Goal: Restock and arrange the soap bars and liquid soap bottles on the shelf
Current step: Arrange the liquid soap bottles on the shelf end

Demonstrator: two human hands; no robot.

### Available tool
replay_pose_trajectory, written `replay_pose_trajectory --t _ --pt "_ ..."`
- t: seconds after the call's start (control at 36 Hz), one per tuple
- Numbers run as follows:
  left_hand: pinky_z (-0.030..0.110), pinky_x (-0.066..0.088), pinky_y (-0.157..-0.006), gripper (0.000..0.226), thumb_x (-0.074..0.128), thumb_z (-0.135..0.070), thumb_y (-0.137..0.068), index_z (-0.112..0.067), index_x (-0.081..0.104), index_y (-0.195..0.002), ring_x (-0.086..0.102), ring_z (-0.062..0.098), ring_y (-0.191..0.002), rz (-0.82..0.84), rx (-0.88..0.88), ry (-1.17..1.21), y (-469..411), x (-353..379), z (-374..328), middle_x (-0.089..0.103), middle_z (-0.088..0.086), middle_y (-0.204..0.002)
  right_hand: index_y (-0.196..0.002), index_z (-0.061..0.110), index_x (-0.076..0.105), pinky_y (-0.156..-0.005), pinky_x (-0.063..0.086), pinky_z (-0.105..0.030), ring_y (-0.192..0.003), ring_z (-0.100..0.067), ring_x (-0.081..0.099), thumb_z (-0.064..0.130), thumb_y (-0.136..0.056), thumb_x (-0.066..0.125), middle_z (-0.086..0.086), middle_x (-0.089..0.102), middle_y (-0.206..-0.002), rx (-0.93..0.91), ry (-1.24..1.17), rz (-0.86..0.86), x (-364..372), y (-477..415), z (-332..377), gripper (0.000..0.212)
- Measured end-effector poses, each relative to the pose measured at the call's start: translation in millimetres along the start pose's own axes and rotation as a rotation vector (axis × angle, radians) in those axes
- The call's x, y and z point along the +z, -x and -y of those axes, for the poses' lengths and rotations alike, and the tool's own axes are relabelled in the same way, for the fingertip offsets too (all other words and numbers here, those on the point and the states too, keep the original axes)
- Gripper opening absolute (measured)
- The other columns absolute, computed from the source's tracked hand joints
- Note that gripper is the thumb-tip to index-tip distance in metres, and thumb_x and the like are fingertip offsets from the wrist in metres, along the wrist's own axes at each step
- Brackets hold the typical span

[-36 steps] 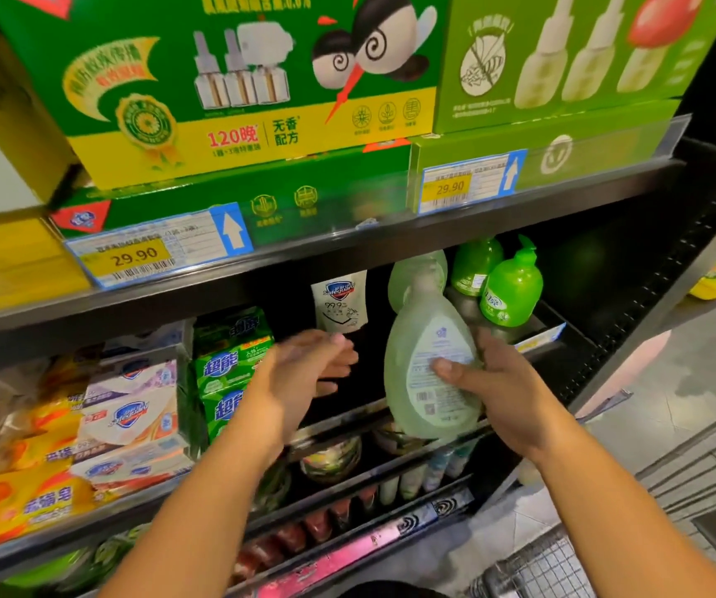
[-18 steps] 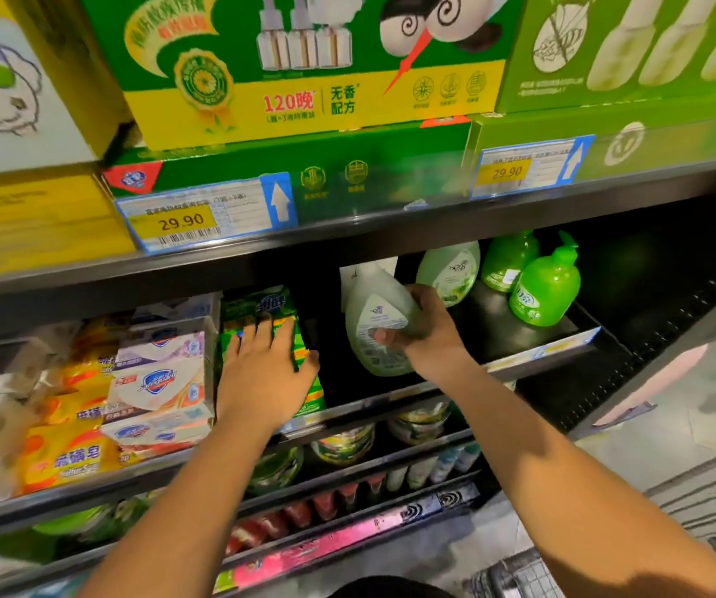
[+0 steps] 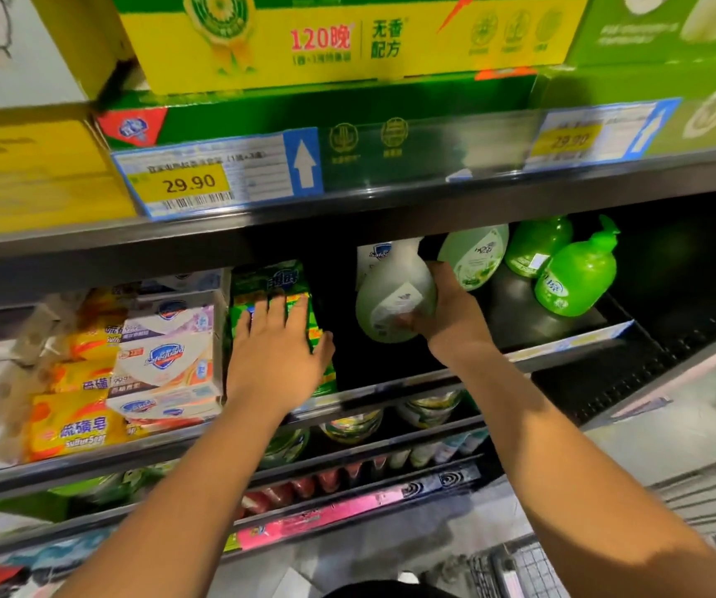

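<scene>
- Gripping the pale green soap bottle (image 3: 391, 295) with our right hand (image 3: 449, 323): fingers curl round its lower right side and the thumb lies across the label.
- We see the bottle on the middle shelf (image 3: 563, 345), in the dark gap right of centre. It is tilted, with its top leaning back under the shelf above. We cannot tell whether its base touches the shelf.
- Our left hand (image 3: 278, 351) is relaxed, fingers straight and flat against the front of the green soap packs (image 3: 270, 280). It presses on them and holds nothing.
- The green packs are stacked just left of the gap. The held bottle is well apart from them.
- A white pouch (image 3: 380, 254) stands right behind the held bottle.
- A second pale bottle (image 3: 475, 256) sits just right of our right hand, almost touching it.
- Further right we see two bright green pump bottles (image 3: 576, 278), close together and upright, near the shelf's right end.
- White soap boxes (image 3: 166, 356) are stacked touching the left side of the green packs.
- Yellow soap bars (image 3: 71, 425) sit left of the white boxes, at the shelf front. Everything further left is too blurred to read.
- The upper shelf carries large green and yellow cartons (image 3: 347, 41). A price tag (image 3: 214, 179) on its front rail reads 29.90, and a second tag to the right is blurred.
- The lower shelves hold more bottles and packs, too small for us to tell apart.
- A wire cart (image 3: 520, 571) shows at the bottom right, on the floor.
</scene>
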State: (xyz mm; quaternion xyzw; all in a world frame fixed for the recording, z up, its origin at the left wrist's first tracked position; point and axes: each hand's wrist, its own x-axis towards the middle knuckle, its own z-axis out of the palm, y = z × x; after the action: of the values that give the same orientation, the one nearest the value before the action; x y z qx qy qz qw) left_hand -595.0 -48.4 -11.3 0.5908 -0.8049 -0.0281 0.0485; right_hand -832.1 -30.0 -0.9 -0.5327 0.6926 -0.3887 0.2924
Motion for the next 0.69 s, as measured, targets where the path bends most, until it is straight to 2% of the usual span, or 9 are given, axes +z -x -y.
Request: replay_pose_trajectory --t 0.06,0.11,0.19,0.28,0.42,0.5,0.58,0.64,0.69 --pt "0.048 0.013 -0.123 0.071 0.019 -0.061 -0.098 -0.023 0.02 -0.157 0.016 0.03 -0.151 0.004 -0.008 0.01 0.9 -1.5 -1.1 0.024 0.009 -0.162 -0.135 0.022 0.047 -0.074 0.045 -0.005 -0.107 -0.015 0.062 0.013 -0.08 0.081 0.008 0.06 -0.112 -0.044 -0.017 -0.027 3.4 -6.0 1.1 0.066" --pt "0.048 0.012 -0.124 0.069 0.023 -0.059 -0.099 -0.023 0.019 -0.157 0.015 0.03 -0.151 0.011 -0.016 0.023 1.7 -2.8 -2.3 0.023 0.009 -0.163 -0.137 0.022 0.047 -0.07 0.04 0.001 -0.112 -0.015 0.061 0.013 -0.079 0.082 0.01 0.058 -0.112 -0.051 -0.012 -0.045 5.3 -9.8 -1.2 0.069" --pt "0.046 0.009 -0.124 0.069 0.023 -0.059 -0.099 -0.024 0.017 -0.158 0.013 0.029 -0.152 0.035 -0.031 0.025 1.6 -5.6 -2.1 0.02 0.008 -0.164 -0.147 0.023 0.039 -0.091 0.044 -0.015 -0.126 -0.024 0.053 0.022 -0.083 0.079 0.001 0.054 -0.133 -0.057 0.154 0.001 2.7 -11.7 -4.2 0.076" --pt "0.046 0.01 -0.124 0.068 0.024 -0.058 -0.099 -0.025 0.018 -0.158 0.014 0.029 -0.151 0.022 -0.037 0.021 1.6 -8.3 -1.9 0.022 0.008 -0.163 -0.147 0.019 0.043 -0.107 0.037 -0.033 -0.135 -0.03 0.043 0.036 -0.082 0.079 -0.009 0.048 -0.145 -0.026 0.266 -0.066 -13.1 -10.4 -18.4 0.076" --pt "0.048 0.016 -0.122 0.068 0.027 -0.058 -0.098 -0.023 0.024 -0.156 0.02 0.031 -0.149 0.017 -0.033 0.0 2.5 -7.4 -2.8 0.029 0.009 -0.16 -0.122 0.011 0.062 -0.091 0.046 -0.032 -0.112 -0.03 0.058 0.037 -0.075 0.084 -0.012 0.063 -0.118 0.041 0.288 -0.289 -46.1 -12.0 -50.0 0.059" --pt "0.047 0.018 -0.121 0.067 0.026 -0.058 -0.098 -0.022 0.024 -0.156 0.022 0.03 -0.148 0.011 -0.035 -0.025 4.7 -4.1 -4.9 0.031 0.008 -0.158 -0.098 0.005 0.064 -0.073 0.05 -0.022 -0.091 -0.024 0.066 0.014 -0.063 0.091 -0.011 0.07 -0.098 0.035 0.152 -0.327 -56.9 -25.9 -58.2 0.044" --pt "0.045 0.016 -0.122 0.068 0.022 -0.058 -0.099 -0.024 0.02 -0.157 0.019 0.028 -0.149 0.01 -0.044 -0.035 1.1 -2.8 -5.8 0.026 0.007 -0.161 -0.095 0.009 0.057 -0.078 0.054 -0.021 -0.094 -0.024 0.067 0.001 -0.057 0.094 -0.018 0.07 -0.104 -0.02 0.071 -0.338 -61.3 -43.0 -61.5 0.054" --pt "0.045 0.015 -0.123 0.068 0.021 -0.058 -0.099 -0.024 0.018 -0.158 0.017 0.028 -0.15 0.01 -0.042 -0.037 -0.3 -1.5 -4.6 0.023 0.006 -0.162 -0.106 0.009 0.05 -0.073 0.048 -0.007 -0.098 -0.02 0.067 -0.007 -0.06 0.089 -0.014 0.064 -0.109 -0.037 0.005 -0.332 -63.1 -45.7 -57.2 0.063" --pt "0.045 0.016 -0.122 0.069 0.021 -0.059 -0.099 -0.024 0.02 -0.158 0.018 0.028 -0.15 0.005 -0.041 -0.035 -1.0 -0.6 -3.8 0.024 0.007 -0.162 -0.131 -0.003 0.036 -0.069 0.045 -0.003 -0.091 0.004 0.067 -0.025 -0.066 0.075 -0.011 0.056 -0.116 -0.091 -0.089 -0.263 -64.5 -43.2 -51.4 0.079"
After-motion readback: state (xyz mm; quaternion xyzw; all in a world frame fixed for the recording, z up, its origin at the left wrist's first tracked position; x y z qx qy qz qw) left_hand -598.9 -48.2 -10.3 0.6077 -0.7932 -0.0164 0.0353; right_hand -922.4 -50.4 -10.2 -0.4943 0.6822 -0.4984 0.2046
